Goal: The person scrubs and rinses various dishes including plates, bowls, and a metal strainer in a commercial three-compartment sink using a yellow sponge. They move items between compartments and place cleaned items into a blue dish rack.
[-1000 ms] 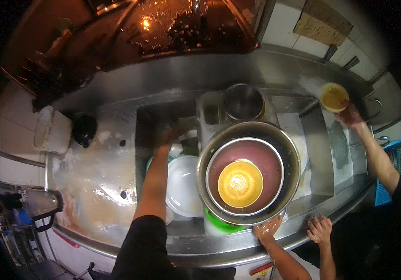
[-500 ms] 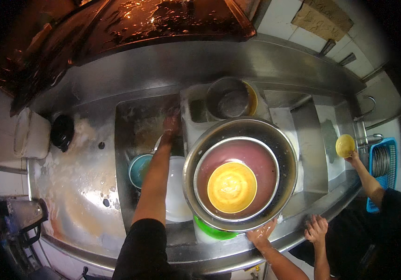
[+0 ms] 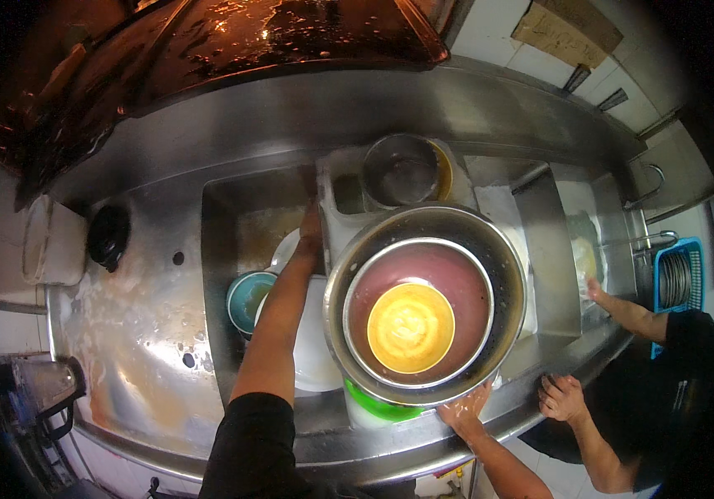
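While the right hand (image 3: 467, 405) sits against the near rim of a large metal basin (image 3: 508, 283), its fingers partly tucked at the underside, whether they grip cannot be told. Basin position: over the divider between the left and right sink bays, opening upward. Nested in it: a metal-rimmed bowl with a pinkish interior (image 3: 469, 287), and within that a smaller yellow bowl (image 3: 411, 328). A bright green curved edge (image 3: 382, 407) shows below the basin's near left side; the rest of it is hidden. The left hand (image 3: 310, 224) is down in the left sink bay (image 3: 222, 200), close to its right wall; it lies in shadow, so the state of its fingers cannot be told. Beneath and beside that forearm: a large white dish (image 3: 314, 353), a second white dish (image 3: 285, 249) and a teal bowl (image 3: 245, 301). Behind the basin, a dark metal pot (image 3: 401, 170). Left of the bay, the wet steel bench (image 3: 141, 312) carries a black object (image 3: 109, 237) and a whitish bucket (image 3: 54, 241). Farther right, a co-worker's hand (image 3: 594, 291) is beside a pale yellow bowl (image 3: 584, 258); another hand, loosely curled (image 3: 563, 399), is at the front edge. Far right: a blue basket (image 3: 667, 323) of upright plates (image 3: 674, 279).
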`<state>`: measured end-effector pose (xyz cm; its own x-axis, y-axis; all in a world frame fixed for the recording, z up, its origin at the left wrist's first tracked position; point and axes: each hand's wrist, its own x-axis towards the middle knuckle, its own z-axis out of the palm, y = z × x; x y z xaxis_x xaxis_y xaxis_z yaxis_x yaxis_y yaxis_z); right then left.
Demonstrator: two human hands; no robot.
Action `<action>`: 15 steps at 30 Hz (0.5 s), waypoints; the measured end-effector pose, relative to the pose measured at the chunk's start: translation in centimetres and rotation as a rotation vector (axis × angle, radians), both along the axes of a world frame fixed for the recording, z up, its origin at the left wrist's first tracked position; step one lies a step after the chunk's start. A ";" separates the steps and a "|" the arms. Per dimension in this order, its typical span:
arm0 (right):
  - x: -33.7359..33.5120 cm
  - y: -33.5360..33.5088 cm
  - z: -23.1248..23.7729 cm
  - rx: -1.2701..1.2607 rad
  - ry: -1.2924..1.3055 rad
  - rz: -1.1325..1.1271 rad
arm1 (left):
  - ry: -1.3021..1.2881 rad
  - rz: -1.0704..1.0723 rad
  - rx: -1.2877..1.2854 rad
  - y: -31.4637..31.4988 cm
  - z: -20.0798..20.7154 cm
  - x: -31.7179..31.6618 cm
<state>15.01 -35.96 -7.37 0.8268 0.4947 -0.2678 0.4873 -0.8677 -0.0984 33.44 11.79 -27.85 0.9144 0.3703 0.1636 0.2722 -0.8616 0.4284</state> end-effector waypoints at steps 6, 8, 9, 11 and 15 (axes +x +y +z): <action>2.1 2.1 1.7 0.109 -0.072 0.115 | 0.064 0.156 0.169 9.1 -9.7 0.3; 3.4 3.7 2.8 0.101 -0.005 0.140 | 0.199 0.056 0.078 9.7 -8.6 -0.3; 3.6 4.2 3.6 0.088 0.046 0.102 | 0.312 -0.095 0.180 7.4 -6.2 -0.3; 2.9 2.2 1.2 -0.147 0.289 0.055 | 0.322 -0.198 0.260 2.6 1.7 -0.9; 2.7 0.4 -1.4 0.254 0.781 -0.266 | 0.315 -0.162 0.475 5.6 13.0 -6.4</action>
